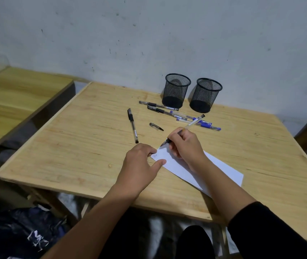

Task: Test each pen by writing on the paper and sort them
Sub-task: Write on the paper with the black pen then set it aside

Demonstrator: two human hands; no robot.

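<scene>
The right hand [184,144] has its fingers [174,140] curled round a clear-barrelled pen with a black grip [183,130], its tip touching the far corner of a white sheet of paper [221,170]. The left hand [139,165] lies just beside it, thumb and fingertips pressing the paper's near-left edge flat and holding nothing. A small scribble shows on the paper between the two hands.

The paper lies near the front edge of the light wooden bench [74,143]. Beyond the hands, towards the middle, rest a loose clear pen cap [156,126] and a capped black pen [133,125] on its own. Further back lies a loose cluster of black and blue pens [182,115], touching one another. Two black wire-mesh pen cups [191,93] stand side by side at the back edge against the wall; both look empty.

The pen tip sits right at the paper's corner, so a stroke could probably run off onto the wood or lift the corner if the left hand slackens. The cap lies loose and could roll.

The scribble is too small to read. How many pens are in the cluster is hard to count. The bench's right side is cut off.
</scene>
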